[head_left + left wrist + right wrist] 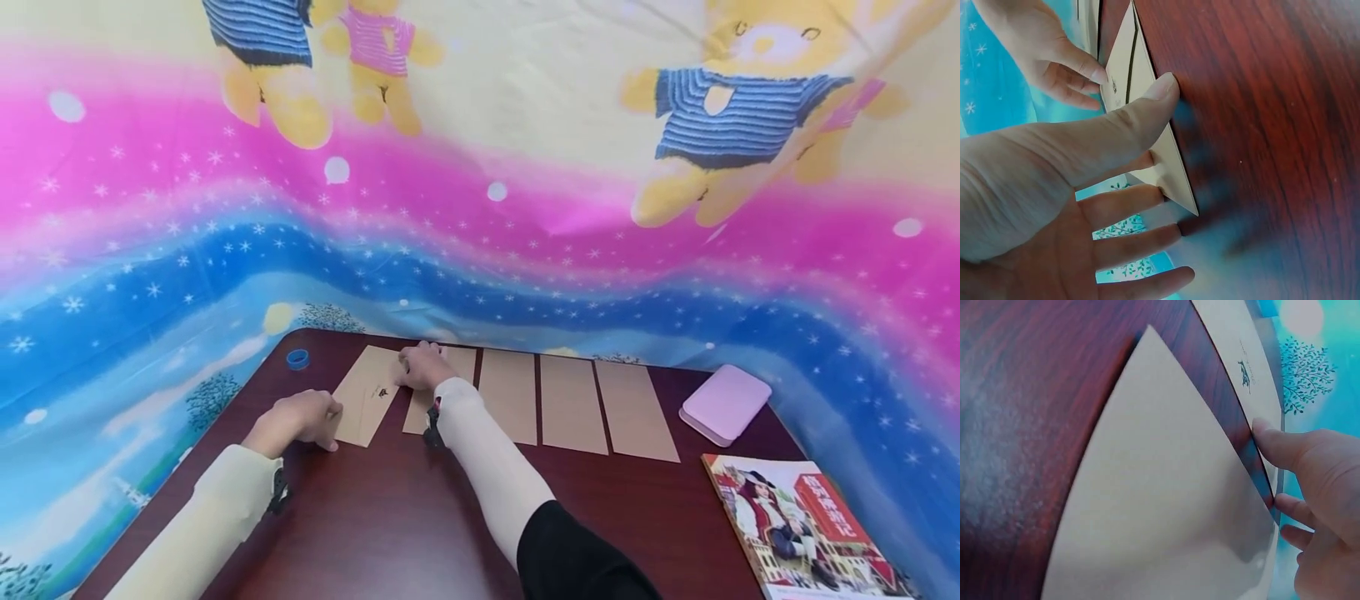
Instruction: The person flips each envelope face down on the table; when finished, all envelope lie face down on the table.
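A tan paper envelope (366, 398) with small dark print lies slanted at the left end of a row on the dark wood table. My left hand (303, 417) is at its near left edge; in the left wrist view the thumb and index finger meet the paper while the other fingers (1138, 247) stretch out loosely. With bent fingers, my right hand (425, 365) holds the envelope's far right corner. In the right wrist view its thumb (1272, 442) lies on the printed envelope's edge. A second, plain envelope (1147, 469) lies beneath this wrist, partly covered in the head view.
More plain envelopes (573, 402) continue the row to the right. Beyond them are a pink case (726, 404) and an illustrated book (802, 525). A blue tape roll (297, 359) sits at the far left corner. A printed curtain (480, 208) hangs along the table's back edge.
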Tool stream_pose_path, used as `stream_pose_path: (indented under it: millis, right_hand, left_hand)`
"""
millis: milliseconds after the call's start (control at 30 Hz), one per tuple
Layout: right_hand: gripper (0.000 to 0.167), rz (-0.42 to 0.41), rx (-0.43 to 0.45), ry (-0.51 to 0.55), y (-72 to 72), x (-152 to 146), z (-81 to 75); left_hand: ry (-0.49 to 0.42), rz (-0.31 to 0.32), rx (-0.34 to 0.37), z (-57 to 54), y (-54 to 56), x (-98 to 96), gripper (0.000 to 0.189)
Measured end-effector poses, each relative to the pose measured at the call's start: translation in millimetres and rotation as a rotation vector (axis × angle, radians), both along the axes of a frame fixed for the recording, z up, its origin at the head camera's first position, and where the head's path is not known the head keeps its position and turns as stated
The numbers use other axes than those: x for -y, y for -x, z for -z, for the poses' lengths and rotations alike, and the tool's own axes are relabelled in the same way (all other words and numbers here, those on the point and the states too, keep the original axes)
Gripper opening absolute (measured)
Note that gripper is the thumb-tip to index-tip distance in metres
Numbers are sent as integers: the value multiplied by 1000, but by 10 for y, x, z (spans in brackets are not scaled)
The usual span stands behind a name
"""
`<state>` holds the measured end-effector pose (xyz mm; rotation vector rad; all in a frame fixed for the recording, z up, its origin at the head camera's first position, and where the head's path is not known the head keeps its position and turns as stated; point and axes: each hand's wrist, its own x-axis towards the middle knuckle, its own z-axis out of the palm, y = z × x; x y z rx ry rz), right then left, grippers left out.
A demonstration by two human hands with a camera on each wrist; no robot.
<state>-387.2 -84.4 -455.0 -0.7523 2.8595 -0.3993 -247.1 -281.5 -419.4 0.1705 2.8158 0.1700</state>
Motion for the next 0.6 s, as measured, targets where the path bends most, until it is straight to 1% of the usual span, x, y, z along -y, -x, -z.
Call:
stream_pose_path:
  millis: [33, 100, 267, 400, 500, 600]
  right_hand:
    - [52, 9, 4, 1, -3, 4, 3]
    - [52, 16, 10, -5, -9, 15, 5]
    - [45, 7, 4, -38, -21, 57, 1]
    - [38, -14, 2, -70, -15, 92, -7]
    - [37, -15, 4, -71, 6, 93, -3]
    - [33, 3, 18, -38, 28, 62, 4]
  left_hand:
    - [-4, -4, -4, 1, -7, -13, 29]
    - [-13, -9, -28, 7, -29, -33, 25]
    - [-37, -26, -75, 52, -91, -56, 31]
    - [-24, -40, -86, 62, -142, -57, 35]
    - [-16, -30, -92, 59, -173, -49, 43]
    - [-21, -13, -98, 58, -196, -38, 48]
